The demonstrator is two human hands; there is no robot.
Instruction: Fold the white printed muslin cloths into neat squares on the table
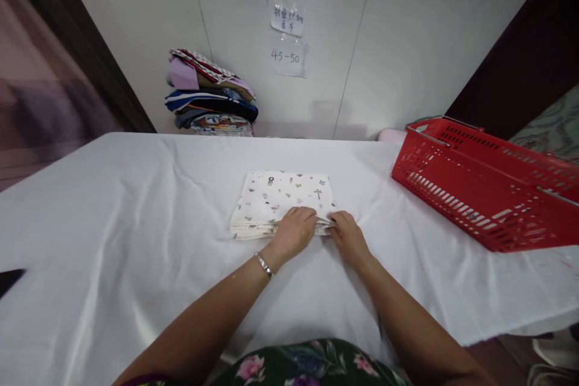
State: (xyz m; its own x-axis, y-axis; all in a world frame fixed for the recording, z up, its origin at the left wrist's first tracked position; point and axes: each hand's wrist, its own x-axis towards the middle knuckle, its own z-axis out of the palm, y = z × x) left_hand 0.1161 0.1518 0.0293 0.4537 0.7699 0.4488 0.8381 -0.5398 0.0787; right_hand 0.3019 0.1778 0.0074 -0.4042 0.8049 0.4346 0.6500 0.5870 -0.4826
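A folded white cloth (pixel 289 193) with a small print of plants and figures lies in layers on the white-covered table (pixel 149 241). My left hand (pixel 296 230) is closed on the cloth's near edge, right of its middle, with a metal bracelet on the wrist. At the near right corner, my right hand (pixel 350 238) pinches the same cloth's layers, which part slightly between the two hands. The fingertips are partly hidden by the folds.
A red plastic basket (pixel 488 175) with metal handles stands on the right of the table. Behind the far edge is a stack of folded fabrics (pixel 212 96). Two handwritten paper notes (pixel 288 42) are taped to the wall. A dark object (pixel 9 280) shows at the left edge.
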